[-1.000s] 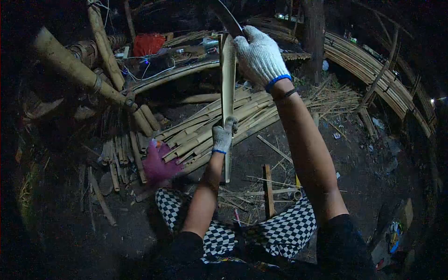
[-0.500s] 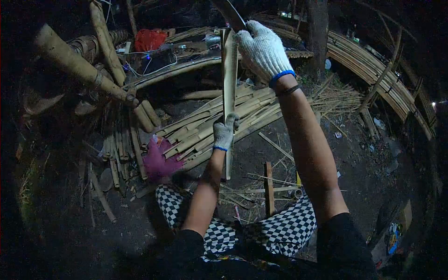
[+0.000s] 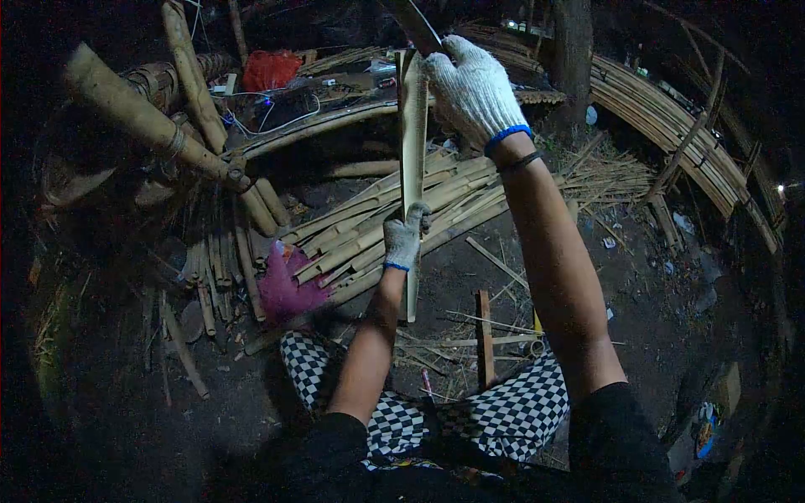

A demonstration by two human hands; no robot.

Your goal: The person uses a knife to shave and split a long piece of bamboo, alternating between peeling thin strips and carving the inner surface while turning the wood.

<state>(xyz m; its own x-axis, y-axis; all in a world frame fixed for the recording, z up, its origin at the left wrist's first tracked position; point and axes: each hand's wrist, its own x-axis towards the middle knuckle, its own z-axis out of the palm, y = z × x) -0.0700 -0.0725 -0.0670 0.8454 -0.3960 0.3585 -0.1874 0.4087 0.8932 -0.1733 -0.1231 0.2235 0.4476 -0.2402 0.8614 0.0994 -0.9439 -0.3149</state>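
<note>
A split length of bamboo (image 3: 413,134) stands upright in front of me, its pale hollow side showing. My left hand (image 3: 404,240), in a white knit glove, is closed around it below the middle. Higher up, my right hand (image 3: 480,90), gloved with a blue cuff, is closed on a knife whose handle its fingers hide. The dark blade (image 3: 414,25) points up and left, just over the bamboo's top end. The right thumb and fingers overlap the bamboo's upper right edge in this view.
Split bamboo pieces (image 3: 360,239) lie piled behind my left hand, with a pink bag (image 3: 289,285) at their near end. A wooden stick (image 3: 485,339) stands between my knees. Thick bamboo poles (image 3: 142,113) rise at left; a red bag (image 3: 270,70) sits at the back.
Almost nothing differs. The knife blade has tilted very slightly at the bamboo's top; both hands keep their grips and places.
</note>
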